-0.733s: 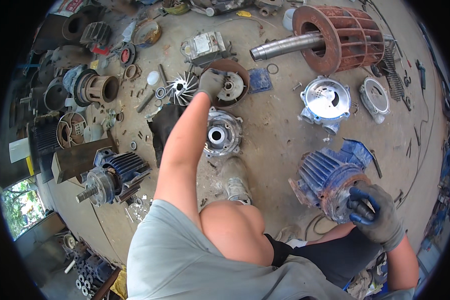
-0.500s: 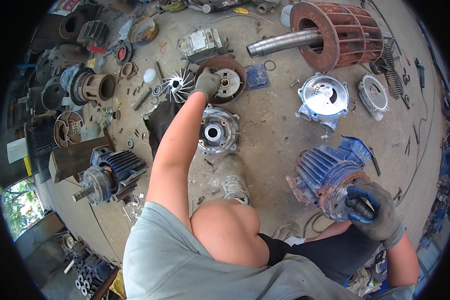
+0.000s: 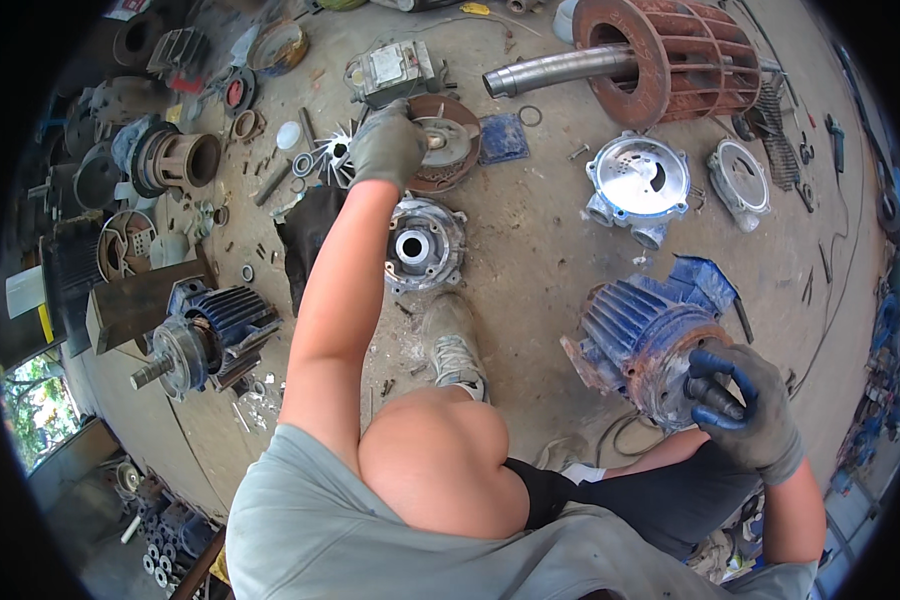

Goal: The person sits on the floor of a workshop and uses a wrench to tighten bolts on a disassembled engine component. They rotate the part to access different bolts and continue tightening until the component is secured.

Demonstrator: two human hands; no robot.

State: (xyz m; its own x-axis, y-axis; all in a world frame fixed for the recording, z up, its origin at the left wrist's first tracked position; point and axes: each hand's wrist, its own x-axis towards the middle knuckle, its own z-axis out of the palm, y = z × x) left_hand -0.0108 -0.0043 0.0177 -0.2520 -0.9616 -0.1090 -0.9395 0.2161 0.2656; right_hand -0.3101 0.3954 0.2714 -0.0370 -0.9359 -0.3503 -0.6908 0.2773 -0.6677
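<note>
My left hand (image 3: 388, 148), in a grey-green glove, reaches forward to a rusty brown round dish (image 3: 458, 172) with a grey disc-shaped metal part (image 3: 450, 141) inside. Its curled fingers are at the disc's left side, with the tips mostly hidden. On the right, my right hand (image 3: 755, 410), in a grey and blue glove, curls around the dark shaft (image 3: 717, 397) of a blue motor (image 3: 642, 335) with a rusty end. Just this side of the dish lies a grey cast housing (image 3: 425, 245) with a central hole. A bladed fan wheel (image 3: 332, 152) is left of my left hand.
A second motor (image 3: 225, 335) lies at left by a wooden block (image 3: 140, 305). A large rusty cage rotor (image 3: 690, 60) with a steel shaft is far right. Silver pump housings (image 3: 638, 178) lie below it. My shoe (image 3: 457, 350) stands below the cast housing.
My left hand has shifted over the disc's left side, covering more of the fan wheel, and the disc looks tilted. The right hand stays at the motor shaft. The whole view has shifted slightly.
</note>
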